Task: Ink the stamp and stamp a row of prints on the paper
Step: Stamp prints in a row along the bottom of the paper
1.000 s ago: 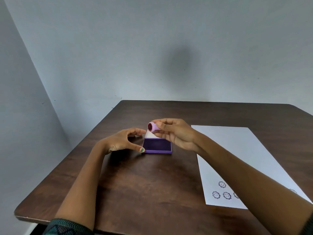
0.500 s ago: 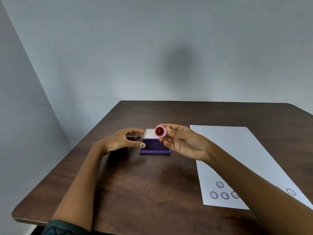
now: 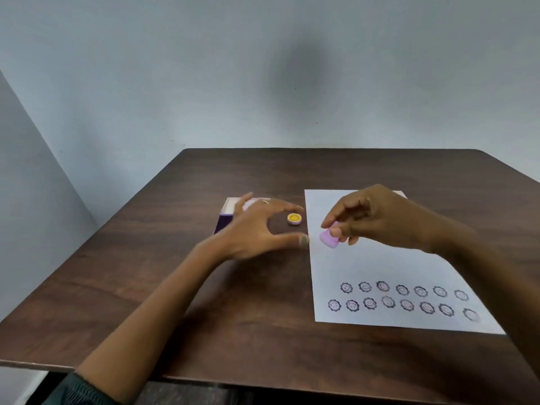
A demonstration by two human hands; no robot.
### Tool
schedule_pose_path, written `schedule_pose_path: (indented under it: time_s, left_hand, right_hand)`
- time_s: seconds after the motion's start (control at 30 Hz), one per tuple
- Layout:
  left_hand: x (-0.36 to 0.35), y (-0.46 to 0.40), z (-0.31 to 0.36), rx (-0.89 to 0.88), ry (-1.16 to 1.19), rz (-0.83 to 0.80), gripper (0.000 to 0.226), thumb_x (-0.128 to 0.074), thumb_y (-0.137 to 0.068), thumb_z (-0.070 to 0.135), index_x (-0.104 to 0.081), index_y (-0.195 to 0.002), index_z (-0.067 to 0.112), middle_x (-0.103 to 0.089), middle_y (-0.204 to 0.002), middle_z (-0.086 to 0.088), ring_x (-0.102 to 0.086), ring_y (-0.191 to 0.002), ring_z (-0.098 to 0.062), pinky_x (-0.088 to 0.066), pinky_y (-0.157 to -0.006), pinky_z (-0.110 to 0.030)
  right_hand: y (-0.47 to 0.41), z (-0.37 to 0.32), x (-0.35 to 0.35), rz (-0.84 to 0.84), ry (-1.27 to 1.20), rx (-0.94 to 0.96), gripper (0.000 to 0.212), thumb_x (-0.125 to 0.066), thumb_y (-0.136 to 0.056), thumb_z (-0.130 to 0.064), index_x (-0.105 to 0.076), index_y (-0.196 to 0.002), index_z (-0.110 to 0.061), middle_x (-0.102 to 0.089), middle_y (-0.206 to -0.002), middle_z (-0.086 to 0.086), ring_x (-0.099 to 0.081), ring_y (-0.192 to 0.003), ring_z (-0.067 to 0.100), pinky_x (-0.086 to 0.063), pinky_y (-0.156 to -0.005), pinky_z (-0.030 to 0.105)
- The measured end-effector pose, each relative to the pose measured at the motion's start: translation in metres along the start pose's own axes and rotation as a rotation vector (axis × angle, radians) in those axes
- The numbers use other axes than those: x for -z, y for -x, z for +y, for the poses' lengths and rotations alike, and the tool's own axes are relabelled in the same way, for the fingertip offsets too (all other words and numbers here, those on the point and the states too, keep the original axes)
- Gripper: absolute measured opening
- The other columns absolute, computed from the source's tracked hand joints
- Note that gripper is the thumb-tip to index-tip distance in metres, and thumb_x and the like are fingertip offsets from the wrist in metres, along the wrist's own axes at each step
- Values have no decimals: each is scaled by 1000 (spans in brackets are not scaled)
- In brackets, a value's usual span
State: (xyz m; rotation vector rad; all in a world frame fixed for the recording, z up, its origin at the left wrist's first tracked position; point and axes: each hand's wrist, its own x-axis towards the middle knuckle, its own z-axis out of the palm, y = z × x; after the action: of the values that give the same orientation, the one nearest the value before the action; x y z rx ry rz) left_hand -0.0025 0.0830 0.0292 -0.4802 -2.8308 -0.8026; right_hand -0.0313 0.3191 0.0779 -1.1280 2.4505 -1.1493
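My right hand [image 3: 377, 219] pinches a small pink stamp [image 3: 328, 237], face down, just above the upper left part of the white paper [image 3: 388, 264]. The paper carries two rows of several round smiley prints [image 3: 401, 299] near its front edge. My left hand [image 3: 257, 229] hovers open, fingers spread, over the table beside the paper's left edge. Behind that hand lies the purple ink pad [image 3: 226, 217] with its lid open, mostly hidden. A small yellow smiley cap [image 3: 294, 218] rests on the table between my left thumb and fingers.
The dark wooden table [image 3: 204, 302] stands against a grey wall, with a second wall close on the left. Its front and left edges are in view.
My right hand has carried the stamp from over the ink pad rightward to the paper. My left hand has left the pad and spread open. The view has tilted down, showing both print rows.
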Motion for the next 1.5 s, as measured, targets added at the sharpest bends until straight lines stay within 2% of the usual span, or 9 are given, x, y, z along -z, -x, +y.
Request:
schedule_pose_path:
  time_s: [0.1,0.23,0.33,0.57,0.73,0.93,1.07,1.3,1.5]
  left_hand:
    - [-21,2,17,-53,-61,-270,83,-54,-66,77,-34,-138,42,-35,-150,17,-17,-140,-3,19,-113,-42]
    - [-38,9,23,-88,-109,-412,102,-55,-61,78,-16,-146,38,-15,-157,14,2,-132,13,32,-105,-37]
    - [-41,10,22,-119,-146,-428,106,-56,-60,76,-10,-147,38,-9,-158,14,8,-129,15,34,-105,-38]
    - [-40,10,24,-124,-147,-433,110,-56,-58,77,-8,-148,36,-9,-159,12,8,-131,13,32,-106,-39]
    - [-39,10,27,-109,-165,-436,110,-56,-58,76,-10,-148,35,-9,-159,11,5,-143,1,29,-109,-45]
    - [-38,11,27,-98,-139,-448,108,-57,-59,75,-8,-148,37,-8,-160,9,5,-144,-4,30,-108,-44]
    - [-39,11,26,-103,-128,-448,108,-57,-58,76,-8,-147,39,-8,-159,10,5,-144,-3,31,-107,-42]
    - [-40,11,25,-109,-123,-441,107,-57,-59,76,-9,-147,40,-9,-159,10,6,-144,-2,30,-108,-43]
    - [-39,11,25,-120,-119,-436,107,-58,-57,78,-13,-146,39,-9,-159,11,6,-144,-1,27,-110,-45]
  right_hand:
    - [12,-2,-6,-1,153,-6,12,-71,-78,-18,-73,-89,-18,-74,-83,2,-68,-67,13,-57,-62,18]
    - [23,-7,-15,-13,239,14,14,-74,-75,-22,-74,-88,-19,-70,-78,-6,-64,-68,3,-50,-60,8]
    - [28,-9,-21,-26,323,26,15,-74,-75,-25,-74,-89,-19,-63,-75,-14,-59,-76,1,-45,-63,6]
    - [26,-10,-28,-62,386,26,14,-73,-76,-28,-74,-88,-22,-54,-68,-20,-54,-67,-7,-40,-63,5]
    - [23,-11,-34,-84,388,25,14,-73,-76,-26,-74,-89,-21,-51,-66,-24,-52,-68,-15,-39,-63,2]
    - [22,-16,-38,-103,417,18,16,-73,-77,-25,-74,-92,-19,-47,-67,-26,-53,-62,-2,-39,-60,1]
    - [22,-20,-39,-114,425,4,18,-72,-78,-23,-74,-94,-17,-45,-67,-27,-50,-61,-2,-36,-59,-4]
    - [22,-22,-40,-123,441,-25,21,-72,-78,-24,-73,-97,-15,-54,-75,-14,-51,-61,0,-36,-60,-4]
    - [21,-24,-45,-105,468,-35,17,-73,-77,-23,-75,-93,-18,-71,-89,1,-53,-67,7,-38,-61,12]
